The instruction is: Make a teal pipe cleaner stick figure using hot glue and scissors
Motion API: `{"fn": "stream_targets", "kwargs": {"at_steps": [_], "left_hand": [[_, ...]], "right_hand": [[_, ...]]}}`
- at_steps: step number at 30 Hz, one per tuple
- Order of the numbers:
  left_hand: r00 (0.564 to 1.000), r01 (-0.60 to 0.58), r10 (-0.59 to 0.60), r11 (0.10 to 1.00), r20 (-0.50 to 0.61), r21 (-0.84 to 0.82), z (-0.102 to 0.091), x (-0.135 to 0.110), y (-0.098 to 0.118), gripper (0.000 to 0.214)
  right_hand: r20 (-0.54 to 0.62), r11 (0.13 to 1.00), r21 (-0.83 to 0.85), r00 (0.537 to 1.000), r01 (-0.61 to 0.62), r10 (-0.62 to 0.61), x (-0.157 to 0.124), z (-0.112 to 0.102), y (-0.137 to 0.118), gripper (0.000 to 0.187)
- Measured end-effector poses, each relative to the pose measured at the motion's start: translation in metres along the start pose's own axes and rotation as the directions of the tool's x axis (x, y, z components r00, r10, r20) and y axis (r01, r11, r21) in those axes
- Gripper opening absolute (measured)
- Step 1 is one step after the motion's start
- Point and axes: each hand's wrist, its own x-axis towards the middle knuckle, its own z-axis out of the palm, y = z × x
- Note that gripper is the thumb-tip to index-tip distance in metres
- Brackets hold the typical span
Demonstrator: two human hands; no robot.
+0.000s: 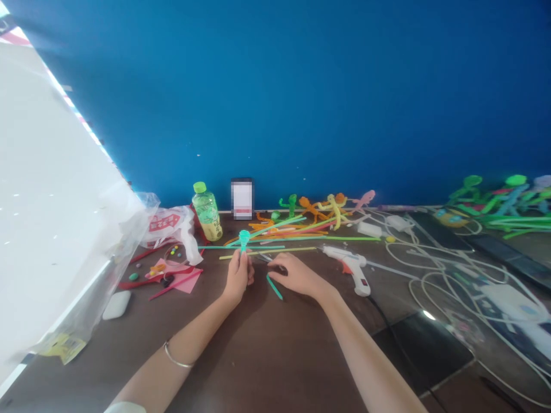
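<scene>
The teal pipe-cleaner stem point(244, 245) stands nearly upright just above the left hand point(237, 277), which grips its lower end. The top of the stem ends in a wider, coiled teal head point(244, 236). A short teal pipe-cleaner piece point(274, 287) lies on the tabletop just below the fingers of the right hand point(297, 276). A long teal pipe cleaner point(224, 247) and a yellow-green pipe cleaner point(267, 252) lie across the table just beyond both hands.

The left hand is closed around the stem, with the fingers curled and the thumb toward the viewer. A metal bracelet point(177, 355) circles the left wrist. The right hand lies palm down beside the left, its fingers partly curled toward the stem. A small dark item may sit under its fingertips; whether this hand grasps anything cannot be determined.

Beyond the hands lies a heap of mixed pipe cleaners point(279, 230). To the right of the right hand is a white hot glue gun point(349, 267). To the left of the left hand lie pink paper point(178, 280) and red strips point(161, 277). A green-capped plastic bottle point(207, 213) stands farther ahead, left of the heap.
</scene>
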Motion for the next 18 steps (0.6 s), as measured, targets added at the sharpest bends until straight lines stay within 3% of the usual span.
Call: {"fn": "stream_targets", "kwargs": {"at_steps": [2,4,5,7,8,9,10,14,16,18], "left_hand": [[1.000,-0.009,0.009,1.000,0.010,0.019,0.001,-0.002,0.001,0.034],[1.000,-0.004,0.003,1.000,0.019,0.004,0.002,-0.003,0.002,0.035],[1.000,0.007,-0.007,1.000,0.025,-0.014,0.003,-0.004,0.002,0.035],[0.998,0.046,-0.043,0.997,0.042,-0.060,0.004,-0.004,0.001,0.036],[0.997,0.065,-0.061,0.994,0.052,-0.084,0.004,-0.004,0.001,0.036],[0.995,0.081,-0.075,0.991,0.061,-0.104,0.005,-0.005,0.000,0.037],[0.994,0.090,-0.082,0.989,0.071,-0.117,0.005,-0.005,-0.001,0.037],[0.992,0.070,-0.061,0.994,0.109,-0.078,0.006,-0.006,-0.002,0.037],[0.989,0.077,-0.071,0.996,0.130,-0.039,0.006,-0.007,-0.002,0.038],[0.985,0.097,-0.093,0.995,0.145,-0.021,0.006,-0.007,-0.002,0.039]], "right_hand": [[-0.090,0.987,-0.148,0.995,-0.065,0.052,-0.010,-0.011,0.004,0.022],[-0.256,0.902,-0.329,0.946,-0.278,0.198,-0.024,-0.027,0.013,0.028],[-0.360,0.807,-0.404,0.886,-0.431,0.293,-0.032,-0.036,0.020,0.033],[-0.552,0.535,-0.433,0.683,-0.725,0.479,-0.047,-0.052,0.035,0.052],[-0.591,0.426,-0.397,0.582,-0.813,0.559,-0.054,-0.058,0.043,0.063],[-0.571,0.375,-0.367,0.525,-0.851,0.631,-0.060,-0.062,0.051,0.071],[-0.530,0.371,-0.352,0.510,-0.859,0.678,-0.065,-0.064,0.058,0.072],[-0.442,0.455,-0.326,0.559,-0.828,0.701,-0.074,-0.060,0.074,0.058],[-0.461,0.472,-0.295,0.556,-0.831,0.691,-0.075,-0.058,0.076,0.054],[-0.541,0.541,-0.228,0.567,-0.809,0.621,-0.075,-0.057,0.076,0.050]]}}
